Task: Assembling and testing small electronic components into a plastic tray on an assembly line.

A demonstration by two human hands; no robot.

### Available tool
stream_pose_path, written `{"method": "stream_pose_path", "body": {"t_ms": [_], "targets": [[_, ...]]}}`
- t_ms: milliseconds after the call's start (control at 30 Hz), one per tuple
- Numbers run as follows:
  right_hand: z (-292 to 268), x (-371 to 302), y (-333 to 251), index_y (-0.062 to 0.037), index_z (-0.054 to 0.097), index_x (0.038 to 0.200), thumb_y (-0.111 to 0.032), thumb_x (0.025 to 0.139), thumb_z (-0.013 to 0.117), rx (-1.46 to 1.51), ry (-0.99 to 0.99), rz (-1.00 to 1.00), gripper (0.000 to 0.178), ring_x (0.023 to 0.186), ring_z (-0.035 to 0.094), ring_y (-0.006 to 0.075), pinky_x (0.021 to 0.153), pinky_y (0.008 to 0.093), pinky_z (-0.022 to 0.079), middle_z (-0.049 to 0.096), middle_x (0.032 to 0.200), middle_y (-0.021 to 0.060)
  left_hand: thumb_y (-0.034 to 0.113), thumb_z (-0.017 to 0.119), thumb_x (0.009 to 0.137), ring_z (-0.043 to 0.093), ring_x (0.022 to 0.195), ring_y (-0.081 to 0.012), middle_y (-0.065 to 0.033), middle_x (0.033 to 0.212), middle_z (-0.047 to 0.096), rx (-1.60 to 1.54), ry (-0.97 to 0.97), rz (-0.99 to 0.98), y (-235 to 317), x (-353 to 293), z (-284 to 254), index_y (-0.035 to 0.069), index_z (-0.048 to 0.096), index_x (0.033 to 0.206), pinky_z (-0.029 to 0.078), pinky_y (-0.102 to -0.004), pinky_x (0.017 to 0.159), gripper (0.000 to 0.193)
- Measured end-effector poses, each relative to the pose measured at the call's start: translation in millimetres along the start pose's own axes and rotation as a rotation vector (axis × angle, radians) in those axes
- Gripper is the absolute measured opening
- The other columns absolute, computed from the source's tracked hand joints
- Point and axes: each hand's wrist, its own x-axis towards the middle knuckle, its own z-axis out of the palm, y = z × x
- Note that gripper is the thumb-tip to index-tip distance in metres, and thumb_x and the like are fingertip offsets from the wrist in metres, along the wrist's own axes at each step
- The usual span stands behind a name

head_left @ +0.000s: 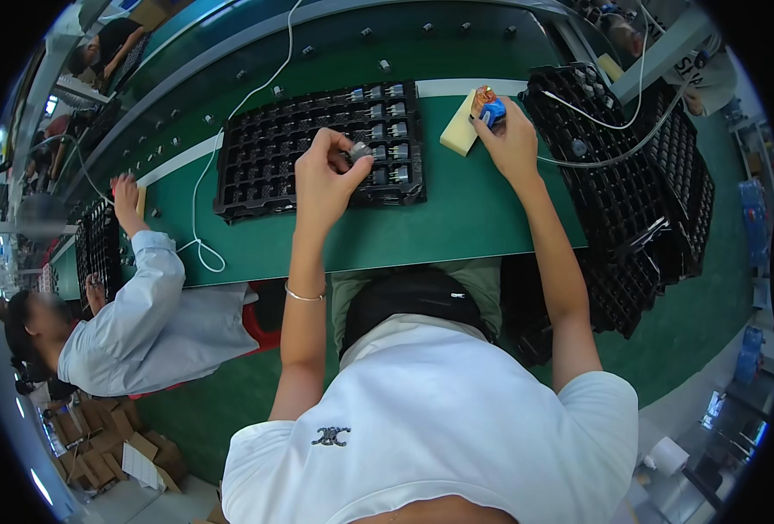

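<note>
My left hand point(327, 179) is closed in a pinch on a small silvery cylindrical part point(361, 150). It is held over a black compartment tray point(264, 157), whose right-hand columns contain several similar metal parts point(397, 129). Off to the right, my right hand point(513, 144) has its fingers wrapped round a blue and copper-orange object point(492, 110), whose kind I cannot make out. Beside that hand lies a pale yellow block point(459, 131), just under the object.
Stacks of black trays point(614, 175) rise at the right. A white cord point(202, 188) loops over the green table point(457, 210). More small parts point(384, 65) sit spaced out beyond the tray. At the left, a co-worker in a pale blue sleeve point(155, 271) reaches over the table.
</note>
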Motion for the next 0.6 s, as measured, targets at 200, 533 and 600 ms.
{"method": "stream_pose_path", "body": {"t_ms": [200, 533, 600], "targets": [[6, 2, 9, 0.0013, 0.06, 0.114, -0.023, 0.076, 0.076, -0.013, 0.098, -0.129, 0.047, 0.058, 0.055, 0.0147, 0.056, 0.0281, 0.046, 0.061, 0.081, 0.009, 0.001, 0.074, 0.077, 0.049, 0.065, -0.001, 0.0037, 0.079, 0.056, -0.435, -0.133, -0.05, -19, 10, 30, 0.005, 0.054, 0.092, 0.04, -0.0171, 0.057, 0.025], [4, 9, 3, -0.0055, 0.061, 0.113, -0.028, 0.078, 0.072, -0.009, -0.013, 0.016, 0.044, 0.085, 0.065, 0.0358, 0.075, 0.0412, 0.052, 0.066, 0.101, 0.0138, 0.006, 0.074, 0.082, 0.051, 0.07, -0.0012, 0.0034, 0.079, 0.059, -0.542, -0.171, -0.147, -27, 13, 33, 0.003, 0.059, 0.094, 0.04, -0.0163, 0.062, 0.019], [7, 12, 2, -0.0061, 0.061, 0.114, -0.028, 0.077, 0.072, -0.014, -0.046, 0.03, 0.045, 0.086, 0.065, 0.0355, 0.075, 0.0411, 0.052, 0.066, 0.101, 0.014, 0.007, 0.073, 0.083, 0.05, 0.069, -0.0012, 0.0036, 0.079, 0.06, -0.543, -0.194, -0.185, -31, 11, 31, 0.002, 0.062, 0.097, 0.039, -0.0167, 0.06, 0.018]]}}
